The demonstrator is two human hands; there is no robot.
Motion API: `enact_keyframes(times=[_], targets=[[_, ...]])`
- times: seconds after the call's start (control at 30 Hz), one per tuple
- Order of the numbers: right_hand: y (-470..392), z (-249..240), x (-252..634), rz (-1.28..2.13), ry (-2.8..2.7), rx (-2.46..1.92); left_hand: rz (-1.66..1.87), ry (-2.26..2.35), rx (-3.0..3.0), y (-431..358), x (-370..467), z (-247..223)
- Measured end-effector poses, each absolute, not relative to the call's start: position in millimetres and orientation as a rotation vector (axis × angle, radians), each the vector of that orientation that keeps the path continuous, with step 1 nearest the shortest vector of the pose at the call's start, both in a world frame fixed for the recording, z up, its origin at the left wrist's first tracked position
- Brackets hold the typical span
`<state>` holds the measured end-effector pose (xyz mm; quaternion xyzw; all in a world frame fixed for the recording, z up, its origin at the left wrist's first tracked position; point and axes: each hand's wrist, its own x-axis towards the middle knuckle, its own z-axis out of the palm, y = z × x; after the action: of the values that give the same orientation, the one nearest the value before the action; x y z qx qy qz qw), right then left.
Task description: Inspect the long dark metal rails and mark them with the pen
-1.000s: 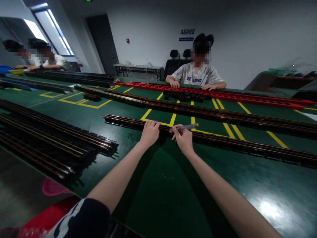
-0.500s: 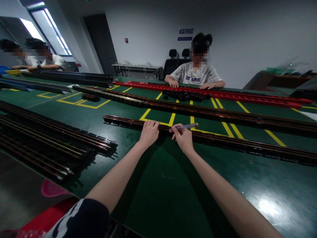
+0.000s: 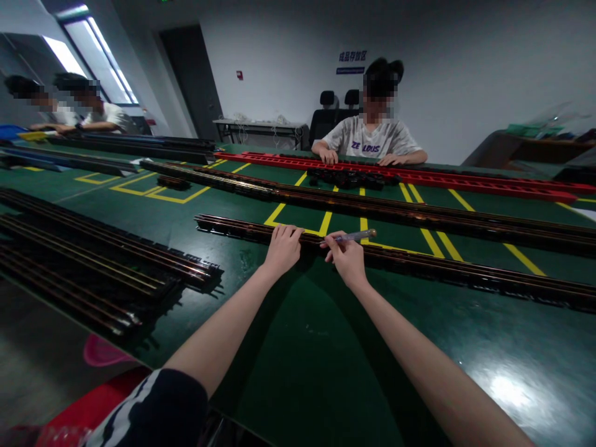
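The right hand [image 3: 347, 257] holds a pen-like tool [image 3: 361, 235] in a narrow pinch, with the tip directed down to the near rail [image 3: 442, 266], and whether the tip touches it I cannot tell. The left hand [image 3: 283, 249] lies on the same rail, just to the left of the tool, with bent fingers over its top; I cannot tell if these fingers grip the rail or only press on it.

The near rail, long and dark with coppery strips along it, lies flat on the green table [image 3: 302, 360], across the front of the person. In my judgement the work is in progress at one spot, between the two hands. How much of the near rail is finished, and how much is left, the strips do not show clearly.

Beyond the near rail, well apart from it, lies a longer dark rail [image 3: 354, 200] of similar look. To the left of the near rail's left end is a group of dark rails [image 3: 100, 257], side by side; if they are finished or waiting, I cannot say. Farthest beyond the near rail are a pile of black parts [image 3: 351, 179], a red frame [image 3: 435, 179], and a seated co-worker [image 3: 372, 138] with both hands at that frame.
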<state>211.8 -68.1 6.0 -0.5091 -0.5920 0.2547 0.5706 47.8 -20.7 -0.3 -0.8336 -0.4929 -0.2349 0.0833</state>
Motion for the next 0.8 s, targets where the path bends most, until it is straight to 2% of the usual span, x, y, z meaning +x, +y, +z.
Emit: enact_keyframes(times=[0.8], targets=[[-72.1,7.8,214.0,0.535,-1.351,-1.237,-0.664,-1.357,-2.601,-24.4,52.2,5.3]])
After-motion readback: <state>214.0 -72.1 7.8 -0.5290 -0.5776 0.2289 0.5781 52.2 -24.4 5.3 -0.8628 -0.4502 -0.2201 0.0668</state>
